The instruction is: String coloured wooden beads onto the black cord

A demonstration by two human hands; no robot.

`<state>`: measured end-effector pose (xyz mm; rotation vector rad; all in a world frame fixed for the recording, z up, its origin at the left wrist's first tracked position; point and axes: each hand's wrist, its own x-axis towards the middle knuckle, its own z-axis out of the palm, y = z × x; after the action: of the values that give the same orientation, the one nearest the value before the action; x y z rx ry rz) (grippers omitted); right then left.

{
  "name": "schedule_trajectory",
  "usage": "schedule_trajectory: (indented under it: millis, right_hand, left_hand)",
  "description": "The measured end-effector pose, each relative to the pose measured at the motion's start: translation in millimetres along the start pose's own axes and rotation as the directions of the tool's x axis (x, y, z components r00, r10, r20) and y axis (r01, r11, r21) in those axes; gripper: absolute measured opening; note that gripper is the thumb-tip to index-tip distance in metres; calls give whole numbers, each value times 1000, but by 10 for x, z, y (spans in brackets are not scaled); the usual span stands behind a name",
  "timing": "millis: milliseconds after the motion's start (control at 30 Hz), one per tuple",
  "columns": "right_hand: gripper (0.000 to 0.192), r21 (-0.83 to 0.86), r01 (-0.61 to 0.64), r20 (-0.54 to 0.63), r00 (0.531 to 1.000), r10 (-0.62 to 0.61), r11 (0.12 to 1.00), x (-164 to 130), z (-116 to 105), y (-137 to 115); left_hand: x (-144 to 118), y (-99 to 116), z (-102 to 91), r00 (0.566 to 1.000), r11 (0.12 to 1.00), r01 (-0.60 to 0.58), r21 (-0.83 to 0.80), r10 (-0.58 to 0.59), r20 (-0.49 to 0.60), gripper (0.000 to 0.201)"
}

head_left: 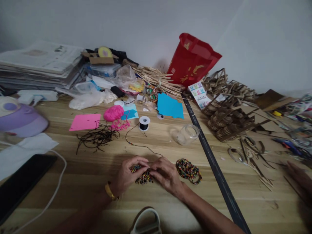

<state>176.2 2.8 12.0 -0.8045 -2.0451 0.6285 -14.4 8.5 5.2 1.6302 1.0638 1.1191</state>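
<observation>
Fingers [142, 164] of our left hand [128, 175] and right hand [165, 174] meet, curled narrow, over a strip of multicoloured beads [143, 177] lying on the wooden tabletop [85, 182] just in front of us; both hands pinch at it, and a thin black cord [146, 148] runs from between them up to a small spool of black thread [144, 123]. We wear a gold bangle [109, 192] on the left wrist.

Writing is scarce. A white card with rows of coloured marks [200, 93] leans by the red bag [191, 61], its print too small to read; the gold figures on the bag are also illegible, as is the stack of newspapers [41, 65] at far left.

Around us, from large to small: a heap of brown woven cardboard pieces [226, 110] to the right, a dark strip [212, 159] crossing the tabletop diagonally, a lilac visor cap [20, 118], blue paper sheets [170, 106], a pink paper sheet [85, 122], a tangle of dark cord [96, 136], a pink yarn ball [113, 113], a finished coil of beads [188, 170] just beside our right hand, and a clear jar on its side [187, 134]. Another person's hand [301, 180] rests at the right edge, well apart.
</observation>
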Motion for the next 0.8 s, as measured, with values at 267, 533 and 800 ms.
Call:
schedule_trajectory:
  millis: [267, 533, 800]
  right_hand:
    - [14, -104, 73, 64, 996, -67, 992, -5, -16, 12]
    - [14, -146, 63, 61, 997, -54, 987, -45, -7, 60]
    - [14, -150, 37, 28, 999, -33, 988, -31, -2, 11]
  left_hand:
    - [-14, -18, 9, 999, 997, -43, 65, 45, -17, 9]
    - [-3, -34, -3, 998, 995, -66, 77, 67, 0, 7]
    - [37, -20, -1, 981, 977, -191, 94, 186, 54, 15]
